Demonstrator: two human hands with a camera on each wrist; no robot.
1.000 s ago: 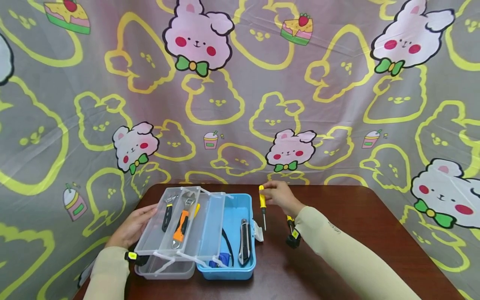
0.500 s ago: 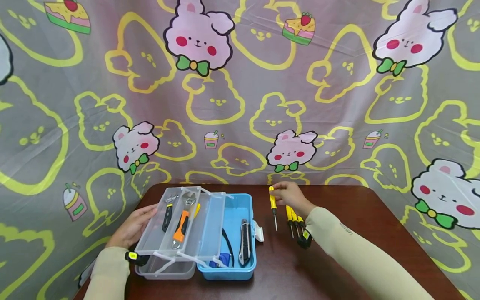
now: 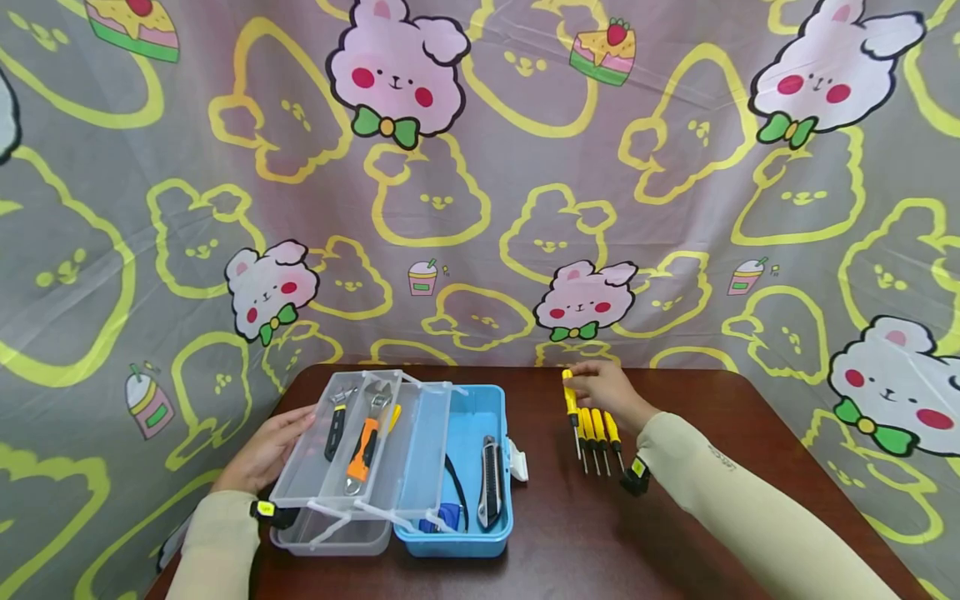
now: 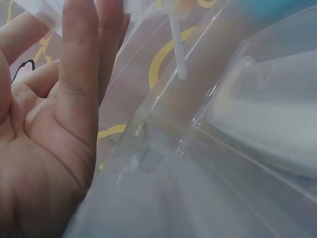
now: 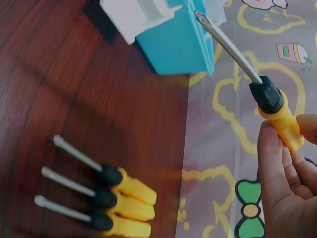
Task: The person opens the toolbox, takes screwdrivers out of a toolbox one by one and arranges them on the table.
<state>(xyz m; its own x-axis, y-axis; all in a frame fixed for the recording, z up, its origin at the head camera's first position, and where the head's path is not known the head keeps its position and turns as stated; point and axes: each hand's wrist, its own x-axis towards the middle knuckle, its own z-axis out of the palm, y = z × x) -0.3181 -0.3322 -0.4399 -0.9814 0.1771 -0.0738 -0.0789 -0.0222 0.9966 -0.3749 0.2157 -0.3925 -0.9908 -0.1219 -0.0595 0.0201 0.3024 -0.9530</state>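
Note:
My right hand (image 3: 603,387) pinches a yellow-handled screwdriver (image 3: 571,398) between thumb and fingers; in the right wrist view its Phillips tip points up and left. Just beside it, a row of several similar screwdrivers (image 3: 600,425) lies on the table. At the left, my left hand (image 3: 273,442) touches the side of the clear upper tray (image 3: 412,467) of a blue toolbox (image 3: 491,400), fingers (image 4: 79,54) mostly straight. In that tray lie a black-handled adjustable wrench (image 3: 337,429) and an orange-handled one (image 3: 363,450). The left thumb's contact with the tray is unclear.
A utility knife (image 3: 491,483) and a blue object (image 3: 450,515) with a black strip lie in the toolbox's base. Its white latch (image 3: 518,463) sticks out to the right. The brown table (image 3: 690,467) ends at a patterned cloth (image 3: 480,208).
My right hand has moved rightward with the screwdriver, from beside the toolbox to the row of screwdrivers, which shows more fully now. The left hand and tray have stayed in place.

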